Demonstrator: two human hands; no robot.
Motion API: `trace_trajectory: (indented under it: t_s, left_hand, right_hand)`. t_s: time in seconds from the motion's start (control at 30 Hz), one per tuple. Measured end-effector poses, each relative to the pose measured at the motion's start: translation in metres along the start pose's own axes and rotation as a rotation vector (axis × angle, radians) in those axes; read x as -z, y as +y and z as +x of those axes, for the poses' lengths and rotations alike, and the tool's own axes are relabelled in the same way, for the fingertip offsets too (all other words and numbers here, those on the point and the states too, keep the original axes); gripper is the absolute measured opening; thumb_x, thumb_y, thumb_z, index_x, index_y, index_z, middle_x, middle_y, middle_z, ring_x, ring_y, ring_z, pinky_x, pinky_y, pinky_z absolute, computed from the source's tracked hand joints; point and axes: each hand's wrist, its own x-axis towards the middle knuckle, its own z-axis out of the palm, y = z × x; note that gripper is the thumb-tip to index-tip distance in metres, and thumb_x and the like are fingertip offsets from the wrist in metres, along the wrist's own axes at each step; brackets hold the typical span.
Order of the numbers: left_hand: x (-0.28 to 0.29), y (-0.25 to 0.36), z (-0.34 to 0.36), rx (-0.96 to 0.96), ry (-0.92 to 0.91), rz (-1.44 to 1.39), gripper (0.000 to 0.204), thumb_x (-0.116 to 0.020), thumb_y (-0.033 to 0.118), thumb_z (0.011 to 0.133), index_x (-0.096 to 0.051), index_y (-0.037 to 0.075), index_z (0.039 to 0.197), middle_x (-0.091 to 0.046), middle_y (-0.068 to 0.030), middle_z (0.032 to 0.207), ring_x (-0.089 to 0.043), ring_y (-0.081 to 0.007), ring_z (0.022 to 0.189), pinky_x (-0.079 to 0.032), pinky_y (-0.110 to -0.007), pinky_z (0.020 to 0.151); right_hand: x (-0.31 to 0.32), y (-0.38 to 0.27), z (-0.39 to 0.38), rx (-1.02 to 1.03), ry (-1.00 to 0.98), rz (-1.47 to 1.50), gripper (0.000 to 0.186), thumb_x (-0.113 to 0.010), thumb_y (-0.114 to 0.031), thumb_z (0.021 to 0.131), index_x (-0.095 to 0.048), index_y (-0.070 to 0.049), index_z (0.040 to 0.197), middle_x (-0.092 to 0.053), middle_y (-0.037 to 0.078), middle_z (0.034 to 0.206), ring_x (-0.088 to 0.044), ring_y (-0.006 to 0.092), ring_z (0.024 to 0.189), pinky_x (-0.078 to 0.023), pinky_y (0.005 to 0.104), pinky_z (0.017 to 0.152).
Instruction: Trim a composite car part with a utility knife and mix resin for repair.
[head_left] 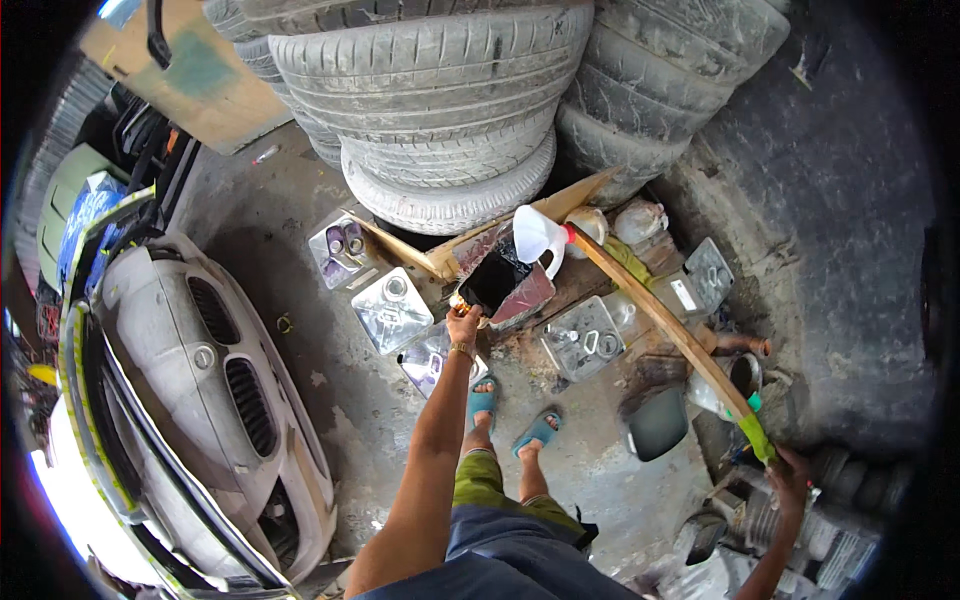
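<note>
My right hand (788,472) is wrapped round the green-covered lower end of a long wooden handle (672,325). At its far end is a scoop (536,238) that looks cut from a white plastic jug, with a red neck. The scoop hangs over the far right rim of an open box (527,300) with a dark, black-lined inside. My left hand (463,322) is closed at the box's near left corner, beside a small orange-brown patch. Whether it grips the rim or a small piece, I cannot make out.
Metal cans (392,308) stand around the box, with more cans (582,340) to its right. Stacked tyres (430,90) rise behind it. Car bumpers (200,370) line the left side. A dark rounded panel (658,424) lies right of my feet. Clutter fills the lower right.
</note>
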Motion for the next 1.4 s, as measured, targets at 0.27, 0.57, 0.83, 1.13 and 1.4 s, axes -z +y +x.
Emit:
trace_trajectory:
  t_s: [0.27, 0.57, 0.83, 1.13, 1.4]
  left_hand:
    - [0.058, 0.067, -0.023, 0.075, -0.039, -0.054, 0.029, -0.070, 0.013, 0.074, -0.054, 0.006, 0.098, -0.055, 0.0002, 0.070, -0.052, -0.0085, 0.060, -0.046, -0.023, 0.054]
    - [0.076, 0.119, -0.052, 0.146, -0.161, 0.036, 0.033, -0.068, 0.013, 0.075, -0.052, 0.011, 0.103, -0.056, 0.0029, 0.085, -0.053, -0.0069, 0.071, -0.045, -0.025, 0.063]
    - [0.084, 0.125, -0.083, -0.043, -0.631, -0.017, 0.043, -0.060, 0.021, 0.083, -0.046, 0.011, 0.122, -0.058, -0.0039, 0.110, -0.058, -0.0176, 0.095, -0.046, -0.036, 0.084]
    - [0.032, 0.165, -0.219, -0.265, -0.845, 0.347, 0.052, -0.059, 0.043, 0.079, -0.056, 0.006, 0.115, -0.056, -0.0130, 0.113, -0.051, -0.0296, 0.104, -0.042, -0.039, 0.093]
    - [0.005, 0.069, -0.390, -0.451, -1.486, 0.600, 0.050, -0.053, 0.045, 0.083, -0.055, 0.003, 0.111, -0.060, -0.0134, 0.098, -0.056, -0.0290, 0.093, -0.044, -0.041, 0.088]
  right_hand:
    - [-0.145, -0.011, 0.071, -0.027, -0.321, 0.071, 0.021, -0.061, -0.022, 0.086, -0.059, -0.004, 0.097, -0.046, -0.005, 0.065, -0.040, 0.0014, 0.054, -0.032, 0.0177, 0.045]
    - [-0.414, 0.022, 0.235, 0.479, -0.252, -0.423, 0.025, -0.064, -0.024, 0.080, -0.057, 0.000, 0.085, -0.060, 0.015, 0.071, -0.059, 0.0242, 0.061, -0.046, 0.0389, 0.053]
    - [-0.404, 0.051, 0.238, 0.489, 0.378, 0.164, 0.034, -0.061, -0.027, 0.086, -0.055, -0.005, 0.112, -0.065, 0.015, 0.088, -0.062, 0.0263, 0.081, -0.049, 0.0366, 0.071]
    - [-0.315, 0.312, -0.074, -0.137, 0.574, 0.308, 0.022, -0.053, -0.025, 0.082, -0.058, -0.003, 0.080, -0.060, 0.016, 0.073, -0.060, 0.0319, 0.066, -0.045, 0.0438, 0.064]
    - [-0.426, 0.574, -0.500, -0.970, 0.787, 0.509, 0.017, -0.052, -0.018, 0.068, -0.060, -0.006, 0.060, -0.057, 0.011, 0.050, -0.059, 0.0273, 0.049, -0.048, 0.0404, 0.051]
